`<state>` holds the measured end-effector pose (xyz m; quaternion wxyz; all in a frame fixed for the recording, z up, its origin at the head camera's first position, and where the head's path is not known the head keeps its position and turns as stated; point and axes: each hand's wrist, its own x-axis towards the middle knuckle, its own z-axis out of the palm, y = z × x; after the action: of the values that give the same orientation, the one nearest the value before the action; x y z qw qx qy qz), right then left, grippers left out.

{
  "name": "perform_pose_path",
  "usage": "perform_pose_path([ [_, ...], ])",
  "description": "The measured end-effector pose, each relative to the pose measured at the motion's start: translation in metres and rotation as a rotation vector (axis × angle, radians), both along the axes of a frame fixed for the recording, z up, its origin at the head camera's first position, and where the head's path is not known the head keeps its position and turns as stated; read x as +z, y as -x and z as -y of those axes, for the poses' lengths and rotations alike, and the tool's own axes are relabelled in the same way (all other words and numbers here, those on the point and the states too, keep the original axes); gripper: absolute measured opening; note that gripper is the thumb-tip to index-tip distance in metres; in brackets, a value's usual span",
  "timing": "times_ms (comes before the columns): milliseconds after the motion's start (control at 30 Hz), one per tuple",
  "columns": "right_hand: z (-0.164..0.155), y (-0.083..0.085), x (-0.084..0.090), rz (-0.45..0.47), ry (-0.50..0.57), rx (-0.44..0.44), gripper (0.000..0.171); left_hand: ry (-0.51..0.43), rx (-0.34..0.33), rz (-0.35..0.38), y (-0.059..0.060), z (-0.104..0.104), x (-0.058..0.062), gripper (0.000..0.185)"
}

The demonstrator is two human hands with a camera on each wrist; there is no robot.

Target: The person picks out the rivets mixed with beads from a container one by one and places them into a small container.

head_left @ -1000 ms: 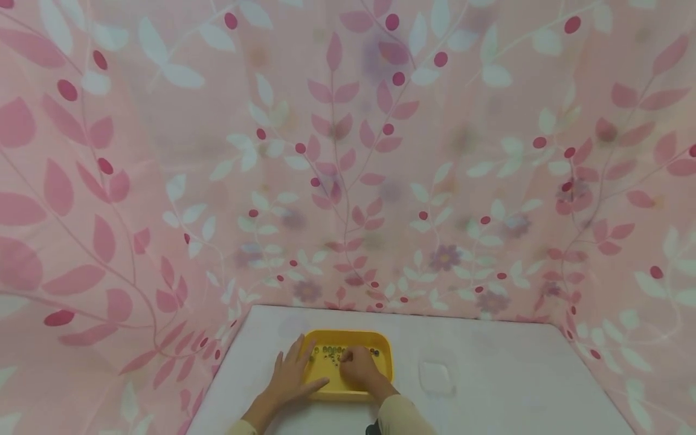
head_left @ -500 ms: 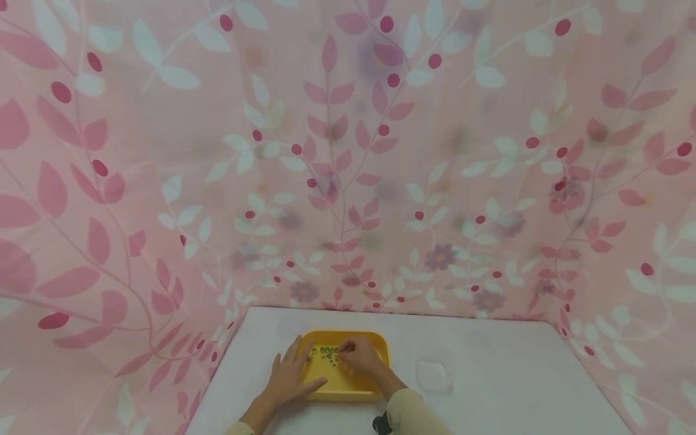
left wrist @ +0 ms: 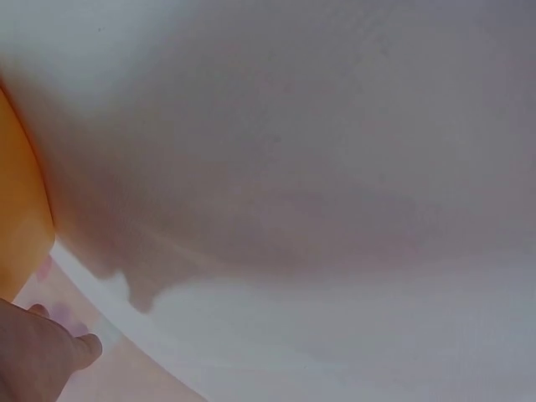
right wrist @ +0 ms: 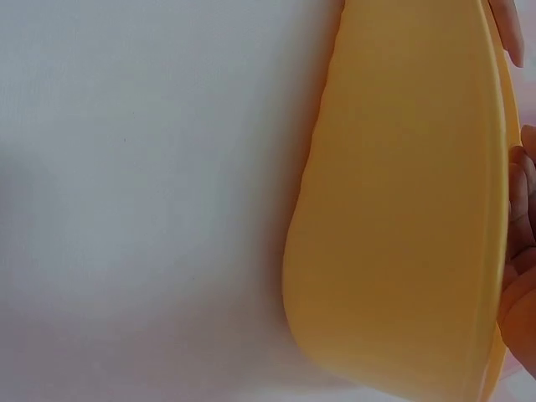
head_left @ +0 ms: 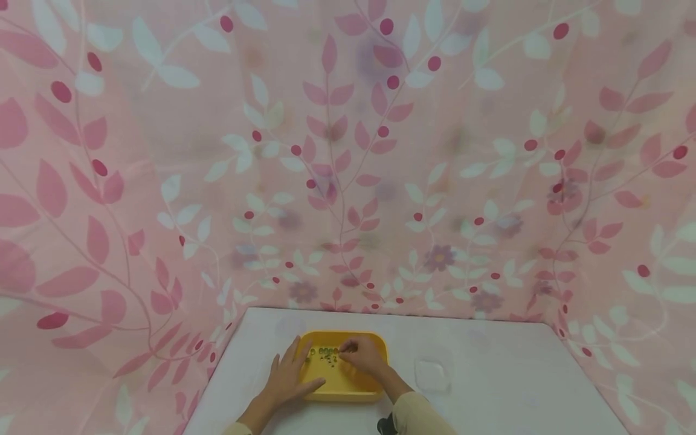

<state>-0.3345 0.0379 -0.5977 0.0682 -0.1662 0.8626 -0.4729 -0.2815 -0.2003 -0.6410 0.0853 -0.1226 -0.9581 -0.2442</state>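
The head view looks forward and slightly down from well back, taking in the far pink leaf-print curtain [head_left: 348, 151] and the white table [head_left: 489, 386] low in frame. The left wrist view sits very close to the table surface, the yellow tray [left wrist: 18, 209] at its left edge. The right wrist view is equally close, filled by the same tray's outer wall and the table.

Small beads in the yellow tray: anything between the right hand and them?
Nothing visible. The right hand is already inside the yellow tray, fingertips at the small beads. The left hand rests on the tray's left rim, off to the side.
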Motion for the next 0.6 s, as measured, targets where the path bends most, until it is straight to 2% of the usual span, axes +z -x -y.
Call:
perform_pose_path([
  [100,-0.002,0.003,0.007,-0.019,0.007,0.014,0.005,0.016,-0.01,-0.003,0.006,0.001,0.0,0.093],
  [167,-0.004,0.001,0.007,-0.018,0.0,0.016,0.004,0.022,-0.015,-0.002,0.004,0.001,-0.003,0.093],
  [367,-0.006,0.001,0.008,-0.055,-0.002,0.023,0.004,0.022,-0.021,-0.081,0.005,0.0,-0.005,0.094],
  [600,-0.01,0.0,0.013,-0.023,0.0,0.022,0.008,0.019,-0.011,-0.012,0.002,0.002,-0.002,0.095],
])
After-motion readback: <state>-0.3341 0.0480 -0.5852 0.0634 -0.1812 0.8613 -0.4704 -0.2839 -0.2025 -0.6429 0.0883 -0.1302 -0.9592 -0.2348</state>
